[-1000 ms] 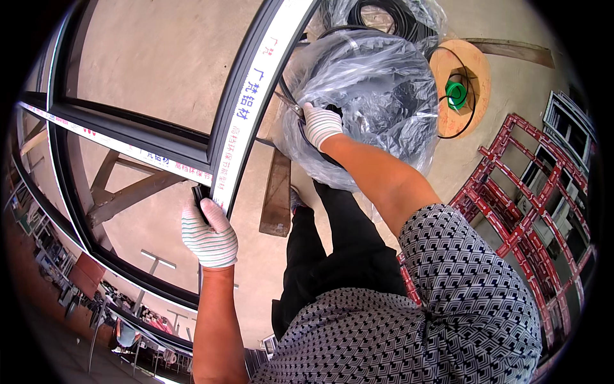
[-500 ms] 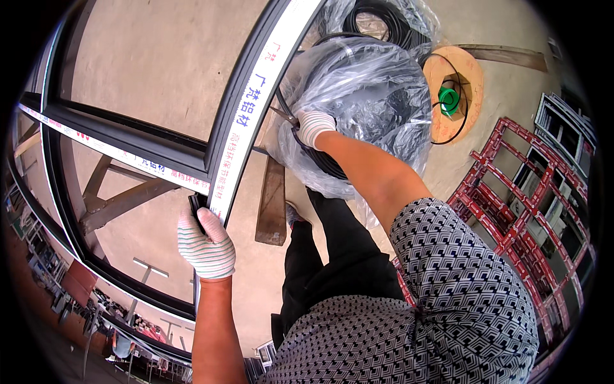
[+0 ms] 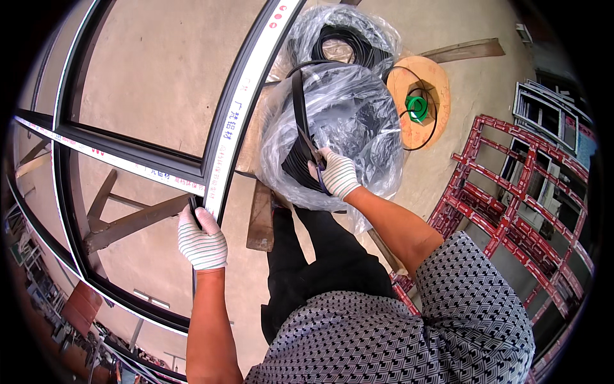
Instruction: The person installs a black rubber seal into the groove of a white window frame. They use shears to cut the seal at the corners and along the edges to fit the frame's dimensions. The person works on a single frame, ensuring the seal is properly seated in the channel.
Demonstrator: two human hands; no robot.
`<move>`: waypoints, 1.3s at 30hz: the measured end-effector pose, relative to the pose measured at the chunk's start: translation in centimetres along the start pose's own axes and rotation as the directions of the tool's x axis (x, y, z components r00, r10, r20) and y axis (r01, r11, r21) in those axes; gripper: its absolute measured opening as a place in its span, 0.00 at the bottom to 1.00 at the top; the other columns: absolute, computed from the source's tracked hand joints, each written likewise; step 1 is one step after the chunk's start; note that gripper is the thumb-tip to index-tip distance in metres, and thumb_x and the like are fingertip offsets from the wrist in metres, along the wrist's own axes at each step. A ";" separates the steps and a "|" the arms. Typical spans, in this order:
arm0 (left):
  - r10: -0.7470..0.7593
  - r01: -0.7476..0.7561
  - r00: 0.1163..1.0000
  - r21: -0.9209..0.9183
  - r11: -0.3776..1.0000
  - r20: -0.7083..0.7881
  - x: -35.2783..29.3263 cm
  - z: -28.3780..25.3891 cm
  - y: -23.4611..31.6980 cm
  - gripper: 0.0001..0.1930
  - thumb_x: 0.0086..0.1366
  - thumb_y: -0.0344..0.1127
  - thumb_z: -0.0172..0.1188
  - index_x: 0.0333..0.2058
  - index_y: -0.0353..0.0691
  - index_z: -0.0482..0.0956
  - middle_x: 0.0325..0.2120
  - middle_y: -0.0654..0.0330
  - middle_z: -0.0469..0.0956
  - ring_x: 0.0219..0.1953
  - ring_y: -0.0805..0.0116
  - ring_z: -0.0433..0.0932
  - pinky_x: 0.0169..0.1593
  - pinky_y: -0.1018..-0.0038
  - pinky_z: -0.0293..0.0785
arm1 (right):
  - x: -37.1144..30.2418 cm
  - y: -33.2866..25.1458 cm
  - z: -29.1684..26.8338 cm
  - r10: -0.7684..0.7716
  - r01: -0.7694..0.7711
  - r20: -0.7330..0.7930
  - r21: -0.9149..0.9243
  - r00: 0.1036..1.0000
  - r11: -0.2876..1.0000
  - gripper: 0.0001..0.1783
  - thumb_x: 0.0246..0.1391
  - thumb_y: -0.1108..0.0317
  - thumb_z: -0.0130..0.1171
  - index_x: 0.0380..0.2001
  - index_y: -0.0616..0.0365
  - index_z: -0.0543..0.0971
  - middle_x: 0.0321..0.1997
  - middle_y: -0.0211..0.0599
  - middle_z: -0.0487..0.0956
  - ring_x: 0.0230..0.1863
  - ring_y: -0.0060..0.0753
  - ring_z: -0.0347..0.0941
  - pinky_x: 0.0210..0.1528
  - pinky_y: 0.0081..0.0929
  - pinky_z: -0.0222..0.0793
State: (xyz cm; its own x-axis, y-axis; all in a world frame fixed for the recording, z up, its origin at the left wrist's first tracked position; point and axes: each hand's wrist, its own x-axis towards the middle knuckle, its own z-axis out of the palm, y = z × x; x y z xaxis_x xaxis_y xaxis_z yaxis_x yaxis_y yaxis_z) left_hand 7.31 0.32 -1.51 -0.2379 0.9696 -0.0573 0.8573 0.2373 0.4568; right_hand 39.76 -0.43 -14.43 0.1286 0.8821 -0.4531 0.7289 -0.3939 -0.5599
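Right grip (image 3: 340, 174), in a white striped knit glove, closes on scissors with dark metal blades and a blue handle (image 3: 312, 151). They lie along the thumb side, the handle loop tucked under the fingers; their long axis slants forward and leftward, tips pointing away from the wearer. Just ahead, a flat black flexible strip (image 3: 299, 102) runs nearly straight forward from the blade area; whether they touch is unclear. Left grip (image 3: 203, 242), gloved alike, pinches a dark narrow piece (image 3: 196, 203) at the corner of a black metal frame covered in white printed film (image 3: 230, 128). Beneath the right grip, a clear crumpled plastic bag (image 3: 371, 96) wraps coiled black strip. Around it spreads a tan concrete floor (image 3: 153, 57). Farther off are a round tan spool with a green core (image 3: 442, 73), red-and-white-wrapped frames (image 3: 519, 189) and grey metal frames (image 3: 547, 120).
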 end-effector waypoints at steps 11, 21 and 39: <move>-0.027 0.026 0.999 0.029 0.999 0.027 0.5 0.0 0.4 0.17 0.73 0.44 0.54 0.43 0.34 0.82 0.32 0.44 0.83 0.36 0.41 0.81 0.43 0.54 0.78 | -9.3 -0.2 1.1 0.147 -0.090 -0.254 0.222 0.956 0.971 0.15 0.58 0.58 0.68 0.40 0.57 0.80 0.31 0.49 0.83 0.33 0.51 0.83 0.38 0.40 0.76; 0.049 -0.048 0.999 0.057 0.997 0.000 0.5 0.2 0.8 0.16 0.73 0.43 0.55 0.41 0.32 0.80 0.32 0.43 0.82 0.36 0.41 0.81 0.43 0.52 0.78 | -6.4 -1.5 2.4 0.211 -0.052 -0.343 0.419 0.915 0.906 0.19 0.62 0.59 0.68 0.46 0.61 0.76 0.31 0.39 0.82 0.30 0.30 0.77 0.39 0.31 0.74; 0.049 -0.031 0.991 -0.140 0.990 0.127 0.8 -0.6 0.3 0.19 0.72 0.45 0.54 0.46 0.33 0.80 0.39 0.44 0.82 0.43 0.45 0.81 0.49 0.55 0.78 | 10.6 -26.8 -3.7 -0.737 0.686 -0.334 -0.277 0.588 0.673 0.24 0.54 0.67 0.72 0.55 0.54 0.80 0.40 0.45 0.85 0.40 0.45 0.84 0.46 0.35 0.79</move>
State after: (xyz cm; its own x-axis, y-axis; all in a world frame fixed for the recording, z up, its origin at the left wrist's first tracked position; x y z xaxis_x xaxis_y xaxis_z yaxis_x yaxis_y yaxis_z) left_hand 7.06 1.14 -0.88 -0.1355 0.9798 -0.1471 0.7920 0.1963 0.5781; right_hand 24.09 20.41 -1.60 -0.2370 0.8949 0.3780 0.7650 0.4117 -0.4952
